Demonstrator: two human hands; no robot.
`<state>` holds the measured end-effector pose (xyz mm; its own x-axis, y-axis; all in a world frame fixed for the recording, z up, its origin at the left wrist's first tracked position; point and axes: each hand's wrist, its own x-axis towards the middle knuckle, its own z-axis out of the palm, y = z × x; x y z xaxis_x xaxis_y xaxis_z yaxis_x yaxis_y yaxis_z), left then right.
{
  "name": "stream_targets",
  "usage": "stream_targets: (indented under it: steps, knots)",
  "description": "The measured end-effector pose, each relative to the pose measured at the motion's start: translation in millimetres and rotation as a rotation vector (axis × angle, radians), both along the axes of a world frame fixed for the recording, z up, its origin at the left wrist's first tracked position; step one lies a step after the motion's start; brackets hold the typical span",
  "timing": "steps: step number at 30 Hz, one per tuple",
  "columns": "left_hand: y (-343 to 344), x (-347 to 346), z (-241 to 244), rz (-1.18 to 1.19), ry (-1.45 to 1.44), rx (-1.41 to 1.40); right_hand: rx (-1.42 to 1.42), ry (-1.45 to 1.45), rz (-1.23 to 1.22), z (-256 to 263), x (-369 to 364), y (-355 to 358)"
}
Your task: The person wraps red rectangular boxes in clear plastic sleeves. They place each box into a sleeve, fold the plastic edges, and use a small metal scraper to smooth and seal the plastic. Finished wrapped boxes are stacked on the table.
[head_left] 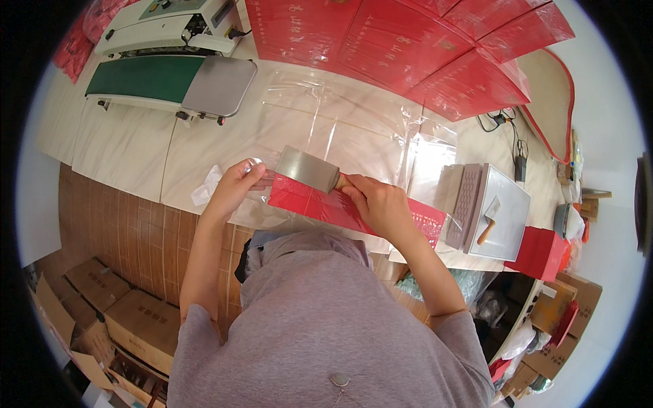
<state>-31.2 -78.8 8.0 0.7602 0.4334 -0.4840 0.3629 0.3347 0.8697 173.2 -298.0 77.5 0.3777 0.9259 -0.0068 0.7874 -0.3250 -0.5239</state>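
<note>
A long red box (291, 195) wrapped in clear film lies slantwise at the table's front edge, just before my body. My right hand (380, 201) grips the wooden handle of a broad metal scraper (308, 171). The scraper's blade points left and lies over the upper left part of the box; whether it touches the box I cannot tell. At the box's left end, my left hand (240, 178) pinches loose clear plastic film (266, 176) between thumb and fingers. More transparent film (352, 127) is spread over the table beyond the box.
At right stands a flat metal-topped heating plate (510, 204) with a second scraper (490, 219) on it. Wrapped red boxes (387, 46) are stacked at the back. A green-belted conveyor machine (148, 79) stands back left. Cables (515, 135) lie at right; cartons (143, 326) stand lower left.
</note>
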Motion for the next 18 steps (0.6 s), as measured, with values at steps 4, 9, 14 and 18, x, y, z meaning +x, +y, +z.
stream_targets:
  steps: [4, 9, 14, 18]
  knots:
    - [0, 0, 0, -0.006, -0.019, 0.009, 0.076, -0.048, -0.02, 0, -1, 1]
    - [-3, 1, 3, 0.011, -0.029, 0.024, 0.069, -0.085, -0.09, -4, -3, 0]
    - [-4, 1, 3, 0.026, -0.022, 0.04, 0.077, -0.112, -0.162, -8, -8, -4]
    - [-7, 1, 2, 0.041, -0.031, 0.054, 0.119, -0.113, -0.342, -15, -15, -19]
